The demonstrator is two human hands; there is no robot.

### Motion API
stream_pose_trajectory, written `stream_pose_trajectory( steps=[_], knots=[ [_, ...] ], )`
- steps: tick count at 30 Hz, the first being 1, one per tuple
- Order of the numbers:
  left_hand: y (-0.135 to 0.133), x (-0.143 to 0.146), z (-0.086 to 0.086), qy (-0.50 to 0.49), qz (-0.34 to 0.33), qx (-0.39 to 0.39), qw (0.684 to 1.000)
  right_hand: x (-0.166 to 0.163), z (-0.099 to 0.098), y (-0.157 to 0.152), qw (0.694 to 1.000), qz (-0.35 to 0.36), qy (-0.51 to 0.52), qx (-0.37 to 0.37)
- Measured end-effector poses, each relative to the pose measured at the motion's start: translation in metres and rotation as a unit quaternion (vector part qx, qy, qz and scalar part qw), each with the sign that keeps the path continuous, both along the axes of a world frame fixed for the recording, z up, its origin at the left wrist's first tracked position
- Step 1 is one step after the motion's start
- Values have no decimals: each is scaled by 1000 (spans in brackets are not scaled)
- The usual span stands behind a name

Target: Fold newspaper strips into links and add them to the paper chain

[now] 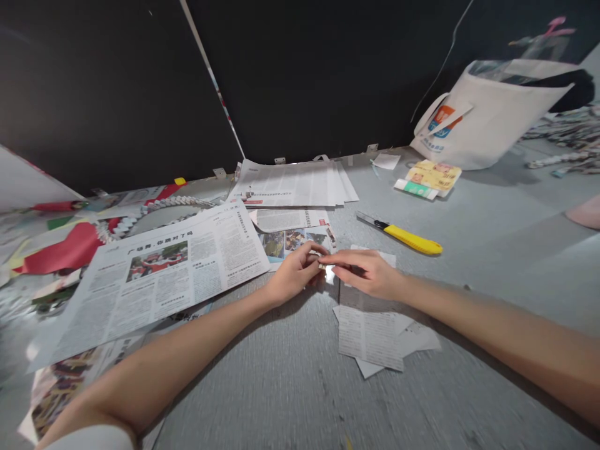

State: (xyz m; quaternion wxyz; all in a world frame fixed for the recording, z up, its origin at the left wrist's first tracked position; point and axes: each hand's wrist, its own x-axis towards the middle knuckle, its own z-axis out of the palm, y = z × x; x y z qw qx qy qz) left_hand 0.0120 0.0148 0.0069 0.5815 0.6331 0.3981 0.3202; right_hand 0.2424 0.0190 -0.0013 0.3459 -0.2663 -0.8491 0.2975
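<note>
My left hand (295, 272) is closed, its fingertips pinching a small pale folded paper piece (322, 265). Meeting it from the right, my right hand (370, 273) has its thumb and index finger on that same piece; the fingers hide most of it. Cut newspaper strips (370, 340) lie partly under my right hand. Behind the hands is a newspaper page with colour photos (295, 240). To my left a large newspaper sheet (187, 262) reaches almost to my left wrist. A yellow utility knife (400, 234) rests beyond my right hand, its blade pointing left.
A stack of newspaper sheets (290, 184) lies by the black panel (319, 75). A folded-paper chain (159, 206) and red paper (68, 250) are at the left. Cards (434, 175) lie before a white bag (497, 119) at the right, with more folded strips (567, 140) beyond.
</note>
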Motion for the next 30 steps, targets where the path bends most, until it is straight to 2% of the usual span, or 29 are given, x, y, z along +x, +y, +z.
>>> stream_pose_trajectory(
  steps=[8, 13, 19, 26, 30],
  knots=[
    [7, -3, -1, -58, 48, -40, 996, -1, -5, 4, 999, -2, -34, 21],
    [6, -5, 0, -103, 32, -74, 991, -1, -10, 5, 998, 1, -62, 23],
    [3, -5, -1, -86, -7, -30, 996, 0, -7, 1, 997, -22, -69, 18],
    [3, -5, -5, -73, -35, -6, 997, -1, -3, 2, 993, -78, -53, -68],
    [0, -4, -1, -49, -47, 9, 998, -2, -5, 4, 994, -77, -48, -54]
  ],
)
